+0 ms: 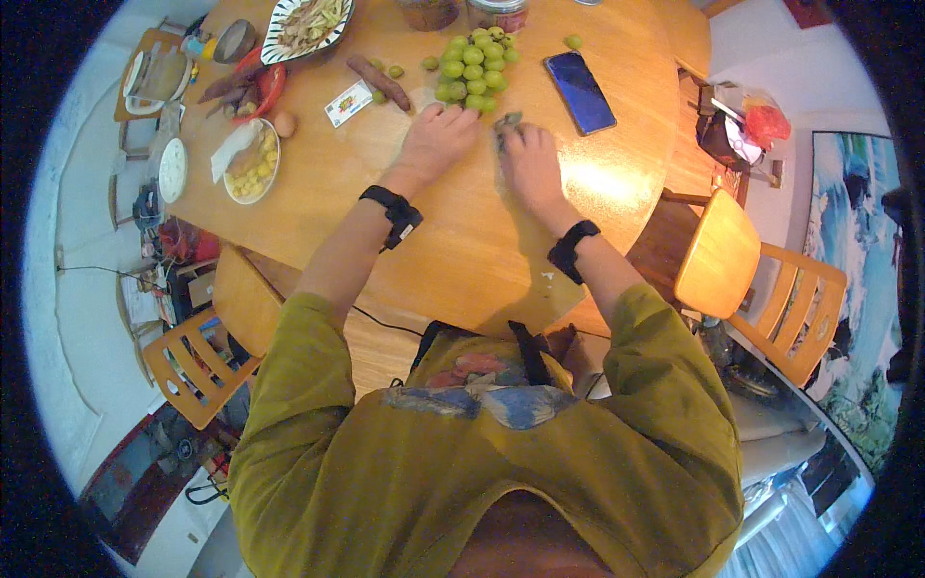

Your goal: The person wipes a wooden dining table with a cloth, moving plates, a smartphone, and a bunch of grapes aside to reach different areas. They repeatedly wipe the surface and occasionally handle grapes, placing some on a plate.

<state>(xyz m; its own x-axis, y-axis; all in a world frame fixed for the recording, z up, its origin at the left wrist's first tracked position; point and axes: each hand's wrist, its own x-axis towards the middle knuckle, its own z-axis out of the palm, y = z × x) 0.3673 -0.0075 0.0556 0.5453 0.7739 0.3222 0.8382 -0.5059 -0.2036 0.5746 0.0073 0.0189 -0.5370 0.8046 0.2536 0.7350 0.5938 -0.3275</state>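
Observation:
A bunch of green grapes [473, 66] lies on the wooden table [448, 246] in front of me. My left hand [439, 141] rests at the bunch's near edge with its fingers curled; whether it grips a grape is hidden. To its right, my right hand [531, 160] pinches a small, crumpled grey-green thing [510, 120] between thumb and fingers, too blurred to name. Both wrists wear black bands. Beyond the right hand lies a smartphone [581, 94], and a loose grape [573, 42] sits above it. Several more loose grapes lie left of the bunch.
Left of the grapes are a purple sweet potato [379, 82], a printed card [349, 104] and an egg [285, 124]. Farther left stand a plate of yellow pieces [251, 186], a red basket [272, 87] of sweet potatoes and a patterned dish [271, 52]. Jars [498, 16] stand behind.

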